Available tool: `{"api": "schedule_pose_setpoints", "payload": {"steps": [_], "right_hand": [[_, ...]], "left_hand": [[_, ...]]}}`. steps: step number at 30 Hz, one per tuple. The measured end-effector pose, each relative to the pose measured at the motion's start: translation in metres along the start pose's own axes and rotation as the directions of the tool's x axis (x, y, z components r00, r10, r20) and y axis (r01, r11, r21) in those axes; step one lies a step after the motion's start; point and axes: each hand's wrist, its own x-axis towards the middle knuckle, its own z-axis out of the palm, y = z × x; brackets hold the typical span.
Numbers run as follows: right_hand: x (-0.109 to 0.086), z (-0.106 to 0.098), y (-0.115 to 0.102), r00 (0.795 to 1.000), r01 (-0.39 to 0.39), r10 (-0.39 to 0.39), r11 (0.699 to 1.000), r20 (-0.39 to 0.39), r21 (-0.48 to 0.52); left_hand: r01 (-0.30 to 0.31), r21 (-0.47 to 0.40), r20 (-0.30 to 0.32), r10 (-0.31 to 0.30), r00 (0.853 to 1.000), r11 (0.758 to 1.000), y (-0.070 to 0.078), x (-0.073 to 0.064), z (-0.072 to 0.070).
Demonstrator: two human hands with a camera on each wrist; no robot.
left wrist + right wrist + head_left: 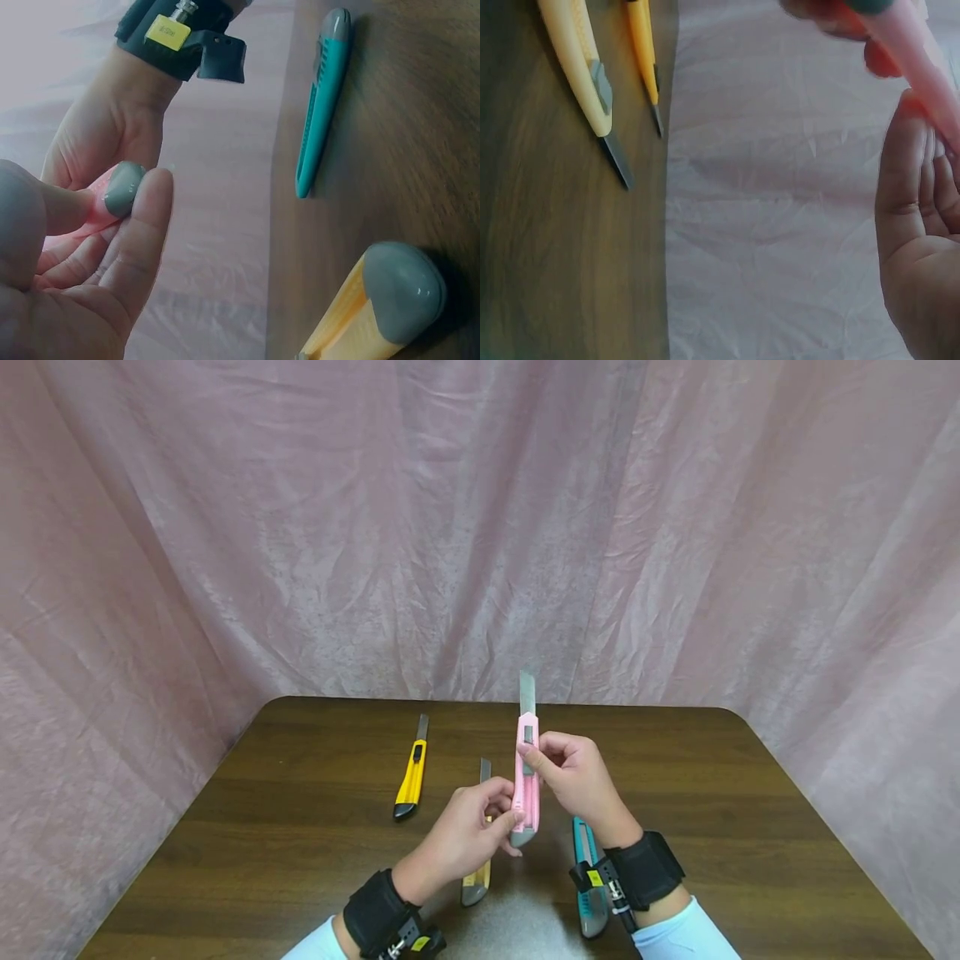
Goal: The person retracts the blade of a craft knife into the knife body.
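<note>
Both hands hold a pink utility knife point(528, 802) upright above the table, its long blade point(528, 692) sticking out at the top. My left hand point(467, 828) pinches the grey-capped lower end between thumb and fingers. Higher up, my right hand point(576, 777) grips the body, thumb on the slider area. In the left wrist view the grey end cap point(124, 189) shows between thumb and fingers. Below the left hand lies a pale yellow utility knife point(476, 890), partly covered by that hand. A teal utility knife point(592, 910) lies under the right wrist, its upper part partly hidden.
A bright yellow utility knife point(412, 774) with a black end lies at the left, blade out and pointing to the far edge. The pale yellow knife's blade point(616, 161) is also out. Beyond the brown wooden table point(675, 760) hangs a pink curtain point(480, 527).
</note>
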Motion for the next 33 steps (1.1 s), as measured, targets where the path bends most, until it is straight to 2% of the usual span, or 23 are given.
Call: {"api": "schedule_pose_setpoints", "payload": {"steps": [1,6,12,19,27,33], "right_hand": [[0.000,0.000,-0.005,1.000,0.004,-0.004,1.000,-0.001,-0.004],[0.000,0.001,-0.005,1.000,-0.017,0.017,1.000,-0.003,0.018],[-0.001,-0.001,-0.002,0.996,-0.069,0.066,0.996,0.059,0.053],[-0.001,-0.001,-0.002,0.999,0.005,-0.007,0.999,0.046,0.050],[-0.001,0.000,-0.001,0.998,0.056,-0.059,0.997,0.039,0.057],[0.000,0.000,-0.002,1.000,0.020,-0.022,0.997,0.022,0.073]], "left_hand": [[-0.009,0.003,-0.003,0.009,1.000,1.000,-0.005,0.001,0.000],[-0.035,0.009,-0.009,0.035,0.999,0.999,-0.004,0.001,-0.001],[-0.035,0.015,-0.011,0.035,0.999,0.999,-0.004,0.001,-0.001],[-0.037,0.011,-0.012,0.037,0.999,0.999,-0.001,0.000,0.000],[-0.034,0.008,-0.019,0.034,0.999,0.999,0.019,-0.003,0.002],[-0.052,0.020,-0.019,0.052,0.998,0.998,0.006,0.000,0.000]]}}
